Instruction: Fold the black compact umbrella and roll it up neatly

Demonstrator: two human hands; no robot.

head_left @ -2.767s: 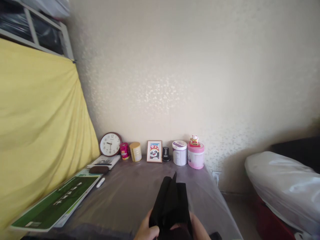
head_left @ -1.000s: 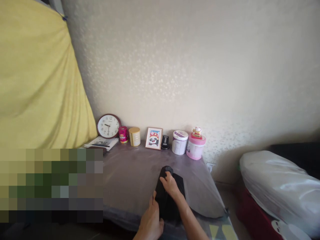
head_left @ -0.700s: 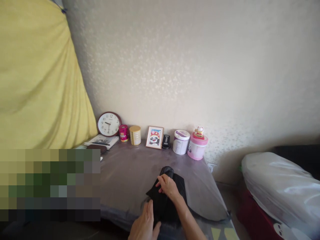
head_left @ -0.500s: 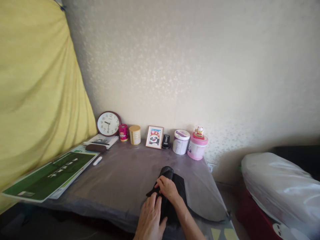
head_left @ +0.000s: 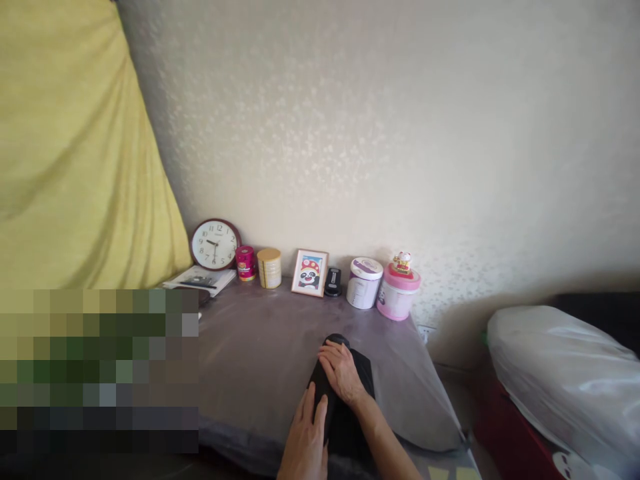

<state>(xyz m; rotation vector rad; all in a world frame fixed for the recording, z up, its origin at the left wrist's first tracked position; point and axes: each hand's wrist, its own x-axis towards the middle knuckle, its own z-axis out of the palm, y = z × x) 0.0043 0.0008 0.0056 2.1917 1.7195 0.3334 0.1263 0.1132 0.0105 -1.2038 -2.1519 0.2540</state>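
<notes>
1. Currently, the table carries, near its front edge, a black, elongated bundle, rounded at the far end.
2. Right hand: flat atop the bundle's far part, unclenched.
3. Left hand: along its left side, fingers straight.

We hold our bare left hand palm down, fingers extended forward; our bare right hand lies outstretched farther ahead, forearm slanting inward.

The right hand has flattened over the black bundle.
</notes>
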